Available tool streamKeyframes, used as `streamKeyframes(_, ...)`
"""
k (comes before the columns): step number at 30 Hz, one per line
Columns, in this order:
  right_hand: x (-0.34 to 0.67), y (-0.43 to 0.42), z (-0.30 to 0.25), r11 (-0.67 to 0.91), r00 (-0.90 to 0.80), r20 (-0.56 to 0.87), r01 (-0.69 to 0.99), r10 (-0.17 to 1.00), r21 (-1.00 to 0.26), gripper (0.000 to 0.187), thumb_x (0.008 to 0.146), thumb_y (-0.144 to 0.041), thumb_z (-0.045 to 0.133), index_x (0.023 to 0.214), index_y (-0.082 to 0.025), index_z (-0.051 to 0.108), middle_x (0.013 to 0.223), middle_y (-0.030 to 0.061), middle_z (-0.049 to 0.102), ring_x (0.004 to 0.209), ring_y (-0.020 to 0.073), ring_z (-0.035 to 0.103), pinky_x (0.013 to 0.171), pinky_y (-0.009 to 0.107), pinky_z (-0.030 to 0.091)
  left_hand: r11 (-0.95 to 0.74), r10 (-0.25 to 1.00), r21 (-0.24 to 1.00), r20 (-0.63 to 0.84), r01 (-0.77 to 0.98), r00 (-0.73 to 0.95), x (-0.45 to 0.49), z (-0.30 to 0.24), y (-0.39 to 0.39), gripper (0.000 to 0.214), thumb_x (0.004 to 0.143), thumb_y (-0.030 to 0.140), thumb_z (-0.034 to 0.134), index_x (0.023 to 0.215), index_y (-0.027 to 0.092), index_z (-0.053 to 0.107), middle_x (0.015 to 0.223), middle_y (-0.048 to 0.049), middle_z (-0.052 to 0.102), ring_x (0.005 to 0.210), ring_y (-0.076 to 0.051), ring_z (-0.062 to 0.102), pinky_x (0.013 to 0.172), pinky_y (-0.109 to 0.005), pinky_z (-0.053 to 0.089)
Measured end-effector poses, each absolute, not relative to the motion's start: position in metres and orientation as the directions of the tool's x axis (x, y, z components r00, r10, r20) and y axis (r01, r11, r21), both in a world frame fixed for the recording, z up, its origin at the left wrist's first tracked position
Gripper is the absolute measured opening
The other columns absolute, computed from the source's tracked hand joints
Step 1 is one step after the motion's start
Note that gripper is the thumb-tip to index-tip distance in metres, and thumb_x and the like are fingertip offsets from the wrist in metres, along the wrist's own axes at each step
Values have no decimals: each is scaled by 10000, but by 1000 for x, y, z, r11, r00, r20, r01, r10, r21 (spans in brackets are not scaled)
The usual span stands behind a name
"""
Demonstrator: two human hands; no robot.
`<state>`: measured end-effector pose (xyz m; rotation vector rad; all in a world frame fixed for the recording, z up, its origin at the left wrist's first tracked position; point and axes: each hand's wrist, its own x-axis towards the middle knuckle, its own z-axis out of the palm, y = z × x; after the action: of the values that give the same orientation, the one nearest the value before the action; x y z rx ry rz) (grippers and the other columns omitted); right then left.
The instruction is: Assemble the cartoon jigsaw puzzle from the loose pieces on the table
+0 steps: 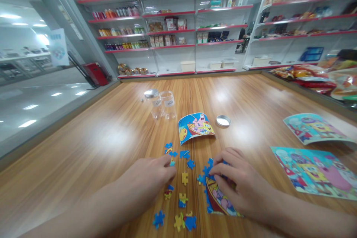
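My left hand (152,174) is over the loose jigsaw pieces, thumb and forefinger pinched close at a small blue-and-teal puzzle piece (172,163). My right hand (240,174) lies across the partly joined jigsaw puzzle (216,197); its bent fingers and thumb press at the blue upper edge and hide part of the picture. Between the hands, a yellow puzzle piece (184,178) and a yellow-and-blue piece (182,200) lie apart. Several others are scattered around, including a blue piece (158,219) nearest me. Beyond them stands a curled cartoon picture card (196,128).
Two clear jars stand at the back: a lidded jar (154,104) and an open jar (169,106). A round metal lid (223,120) lies right of the card. Two more cartoon cards, one flat (315,173) and one curled (318,128), are at right. Stocked shelves (167,31) line the wall.
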<state>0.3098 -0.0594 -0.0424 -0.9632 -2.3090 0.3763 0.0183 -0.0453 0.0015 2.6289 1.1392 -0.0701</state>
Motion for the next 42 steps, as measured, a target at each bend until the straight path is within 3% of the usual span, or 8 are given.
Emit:
streamKeyframes(3,310,-59,-42,694,-554,419,548,720,-467,171,921,-110,520,930,-197,668,928,74,592,899,226,534,825,428,413,-632,724,169,-217,756,654,20,9,-47,155,866,97,576,968,199,631,991,-61,651,814,-204,654,702,-300,486)
streamKeyframes(6,310,-60,-42,695,-551,424,545,718,-469,172,915,-103,525,929,-192,671,931,76,593,902,227,535,825,428,412,-633,697,202,-270,747,664,22,14,-49,160,847,148,641,996,207,633,1003,-57,653,841,-214,658,714,-305,490)
streamKeyframes(12,309,-60,-42,693,-550,423,548,720,-468,167,914,-108,529,927,-187,676,927,79,591,897,229,534,823,426,412,-643,669,241,-284,727,687,25,12,-49,226,811,94,613,1008,203,630,989,-51,664,841,-220,662,725,-309,484)
streamKeyframes(20,310,-60,-44,701,-547,438,542,713,-464,174,910,-105,536,951,-196,679,941,76,594,897,225,536,835,422,416,-646,702,164,-254,745,665,30,14,-54,104,892,157,609,987,197,621,980,-52,669,800,-235,662,671,-325,473)
streamKeyframes(25,310,-60,-42,702,-540,448,540,712,-464,170,907,-107,540,947,-195,680,940,77,597,894,225,535,826,419,417,-605,651,214,-422,767,631,53,30,-64,227,801,284,782,956,155,677,997,-88,689,829,-274,693,695,-349,523)
streamKeyframes(31,309,-60,-41,704,-544,447,541,710,-460,174,900,-97,539,934,-191,681,948,76,601,893,223,538,831,426,412,-634,590,184,-512,751,624,65,39,-73,124,907,192,625,1007,153,687,979,-94,716,792,-268,718,678,-357,552)
streamKeyframes(37,309,-59,-44,703,-546,444,539,711,-463,175,903,-97,536,935,-195,678,947,72,600,895,221,538,832,425,412,-619,619,115,-537,777,573,70,42,-79,183,870,221,682,1033,138,696,1034,-124,719,853,-314,719,745,-424,584)
streamKeyframes(42,310,-60,-43,698,-550,430,542,716,-468,171,908,-103,535,937,-196,676,952,74,600,901,222,535,835,424,415,-611,604,145,-550,779,577,73,38,-80,160,889,177,643,1035,139,697,1046,-122,721,864,-309,720,771,-439,584)
